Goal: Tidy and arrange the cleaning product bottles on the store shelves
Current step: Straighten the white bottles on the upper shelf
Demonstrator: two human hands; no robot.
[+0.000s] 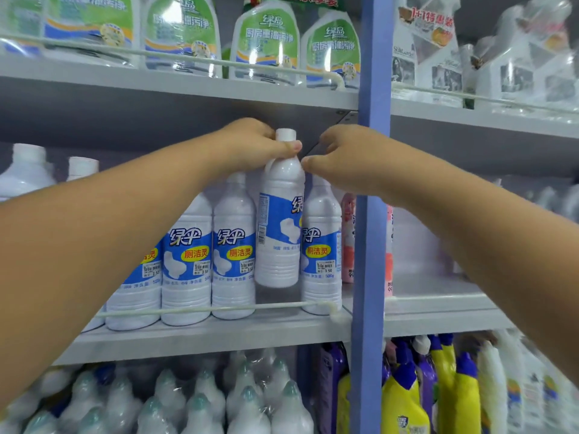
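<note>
A white toilet-cleaner bottle [279,214] with a blue label hangs lifted above the middle shelf [219,333], its label turned sideways. My left hand [250,145] grips its neck just under the white cap. My right hand [341,161] is close beside the neck on the right, fingers curled, thumb tip at the bottle's shoulder; whether it touches I cannot tell. A row of matching bottles [233,245] stands behind the thin rail, with a gap under the lifted one and another bottle [321,245] to its right.
A blue upright post [369,214] divides the shelving. Green-labelled spray refills [266,42] fill the shelf above. Wrapped white bottles [203,402] and yellow and purple bottles [438,386] stand below. Pink-labelled bottles [347,239] stand by the post.
</note>
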